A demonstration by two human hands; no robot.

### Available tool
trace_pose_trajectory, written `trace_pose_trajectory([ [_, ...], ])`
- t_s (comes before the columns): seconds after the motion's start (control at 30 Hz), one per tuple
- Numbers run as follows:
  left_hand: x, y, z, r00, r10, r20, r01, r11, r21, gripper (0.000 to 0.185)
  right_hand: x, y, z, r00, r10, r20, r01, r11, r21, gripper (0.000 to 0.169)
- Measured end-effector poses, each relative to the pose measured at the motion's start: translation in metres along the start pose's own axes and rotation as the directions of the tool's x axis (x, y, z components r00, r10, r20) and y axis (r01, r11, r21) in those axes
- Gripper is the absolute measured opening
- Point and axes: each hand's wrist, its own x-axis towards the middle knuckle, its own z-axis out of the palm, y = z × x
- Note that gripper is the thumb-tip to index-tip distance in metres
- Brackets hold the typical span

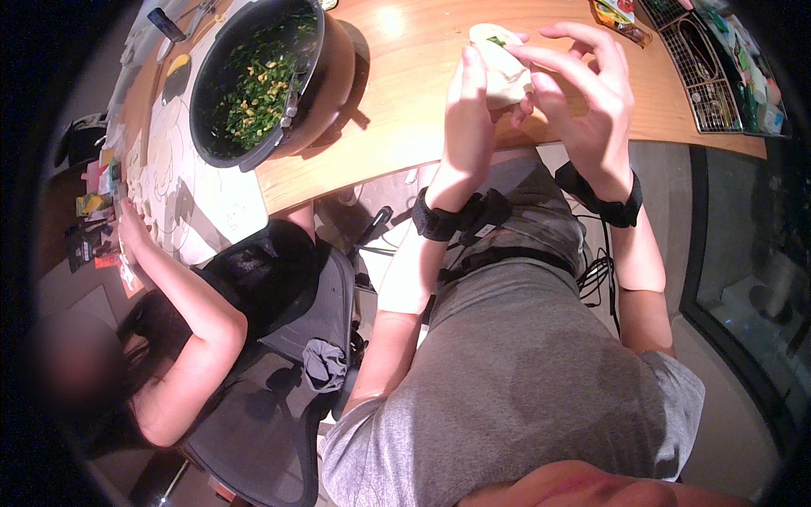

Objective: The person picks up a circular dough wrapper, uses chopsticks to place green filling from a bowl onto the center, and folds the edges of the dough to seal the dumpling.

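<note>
A partly folded dumpling (505, 76) of pale dough is held above the wooden table's near edge. A bit of green filling shows through the gap at its far end. My left hand (469, 120) supports it from the left, thumb along its side. My right hand (586, 89) has its index fingertip and thumb against the wrapper's right edge, the other fingers spread away. Left of my hands stands a dark pot (336, 82) of chopped green filling (260, 95) with yellow bits; a metal utensil (290, 108) rests inside its rim.
On the left, another person (190, 304) sits at a white patterned mat (234, 209), one arm over it. Wire baskets (709, 104) with small items line the table's right edge, near snack packets (624, 22). Cables (595, 272) hang below. An office chair (253, 437) stands beside me.
</note>
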Motion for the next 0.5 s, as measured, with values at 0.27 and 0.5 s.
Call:
trace_pose_trajectory([
  [0.27,0.001,-0.005,-0.002,1.0,0.016,0.003,-0.016,0.998,0.059,0.045,0.007,0.007,0.001,0.995,-0.085,0.049,0.087,0.996,-0.037,0.026],
  [0.5,-0.001,-0.006,0.001,0.99,0.13,0.056,-0.136,0.984,0.114,0.037,0.008,0.011,-0.001,0.997,-0.03,0.068,0.028,0.999,0.032,0.025],
])
